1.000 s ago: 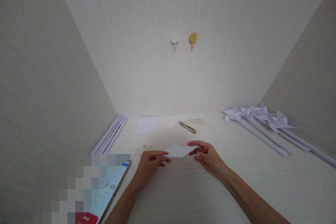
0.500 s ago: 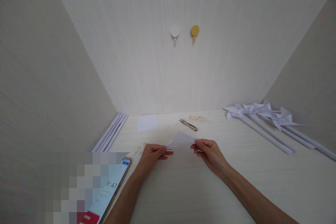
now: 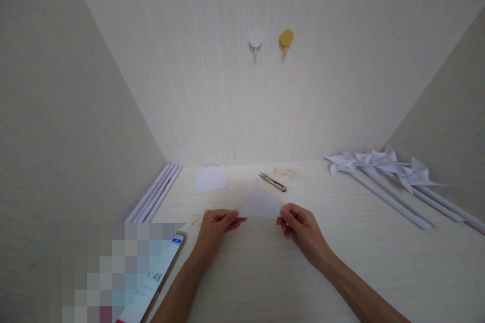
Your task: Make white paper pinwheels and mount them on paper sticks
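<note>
Between my hands is a white sheet of paper (image 3: 258,204), seen as a triangle with its point away from me and a straight edge towards me. My left hand (image 3: 217,227) pinches its left corner between thumb and fingers. At the right corner, my right hand (image 3: 301,227) grips it the same way, fingers curled. Beyond the paper lie small thread snips (image 3: 273,181) with pointed blades facing left. A flat white paper square (image 3: 210,179) rests behind my left hand, near the wall.
Several white paper pinwheels (image 3: 379,166) on rolled sticks lie at the right. Several rolled paper sticks (image 3: 155,192) rest along the left wall. A phone (image 3: 151,277) stands at the lower left, partly pixelated. A white hook (image 3: 255,40) and a yellow hook (image 3: 286,39) are on the back wall.
The paper's left side, curled up before, now looks flatter, and the sheet shows a cleaner triangle with a straight near edge. Both hands keep their pinch. The view has shifted slightly.
</note>
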### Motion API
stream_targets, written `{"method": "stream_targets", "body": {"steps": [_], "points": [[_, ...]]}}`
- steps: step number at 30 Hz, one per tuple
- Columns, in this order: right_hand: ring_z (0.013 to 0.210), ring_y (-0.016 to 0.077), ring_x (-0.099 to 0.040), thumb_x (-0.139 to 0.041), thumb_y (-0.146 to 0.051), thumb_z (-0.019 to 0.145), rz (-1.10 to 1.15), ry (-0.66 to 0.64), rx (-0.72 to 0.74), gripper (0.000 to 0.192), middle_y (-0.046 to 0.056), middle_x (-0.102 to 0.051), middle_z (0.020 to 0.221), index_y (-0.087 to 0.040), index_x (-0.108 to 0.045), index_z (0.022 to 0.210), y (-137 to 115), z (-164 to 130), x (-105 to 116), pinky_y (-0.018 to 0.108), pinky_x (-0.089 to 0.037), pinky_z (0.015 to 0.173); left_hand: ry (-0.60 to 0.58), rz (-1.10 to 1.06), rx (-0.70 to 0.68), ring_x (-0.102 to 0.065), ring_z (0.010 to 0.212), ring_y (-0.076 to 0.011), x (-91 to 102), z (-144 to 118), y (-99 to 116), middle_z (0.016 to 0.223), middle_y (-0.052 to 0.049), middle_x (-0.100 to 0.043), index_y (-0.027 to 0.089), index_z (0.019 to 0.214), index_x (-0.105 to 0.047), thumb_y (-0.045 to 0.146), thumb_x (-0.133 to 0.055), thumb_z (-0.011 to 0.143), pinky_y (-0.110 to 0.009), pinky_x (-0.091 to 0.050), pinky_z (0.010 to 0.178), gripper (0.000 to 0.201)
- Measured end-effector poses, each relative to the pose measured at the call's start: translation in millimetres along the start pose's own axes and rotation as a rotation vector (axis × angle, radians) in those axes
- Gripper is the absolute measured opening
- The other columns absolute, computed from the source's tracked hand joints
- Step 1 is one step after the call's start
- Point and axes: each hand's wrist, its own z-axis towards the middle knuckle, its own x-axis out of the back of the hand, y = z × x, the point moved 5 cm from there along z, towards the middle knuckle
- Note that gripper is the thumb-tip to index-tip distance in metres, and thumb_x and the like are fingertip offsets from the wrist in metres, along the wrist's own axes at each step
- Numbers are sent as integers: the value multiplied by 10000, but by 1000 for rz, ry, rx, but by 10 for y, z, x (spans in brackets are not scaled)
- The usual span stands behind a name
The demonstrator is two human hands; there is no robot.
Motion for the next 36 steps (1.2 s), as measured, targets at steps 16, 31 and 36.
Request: {"method": "stream_targets", "body": {"steps": [16,31,36], "points": [[568,105,-443,-596,-378,655,-152,-174,110,227,-17,-484,627,-165,-519,651,-76,-93,-162,216,-335,501,-215,-1,-83,-535,550,-112,-154,-75,85,626,-50,-646,126,400,-578,287,-715,497,-212,-387,518,232],[555,121,-519,-646,-335,615,-197,-208,97,201,6,-533,704,-170,-568,699,28,-173,-351,231,-429,472,-198,127,-192,-546,621,-147,-525,-229,104,778,-72,-606,127,953,-555,515,-466,717,-261,-441,557,463],[585,127,-502,-650,-332,606,-235,-211,143,209,15,-545,708,-168,-557,695,-13,-186,-342,229,-402,476,-268,218,-120,-380,385,-70,-563,-261,29,646,-7,-493,131,927,-506,503,-393,760,-211,-300,332,424]]}}
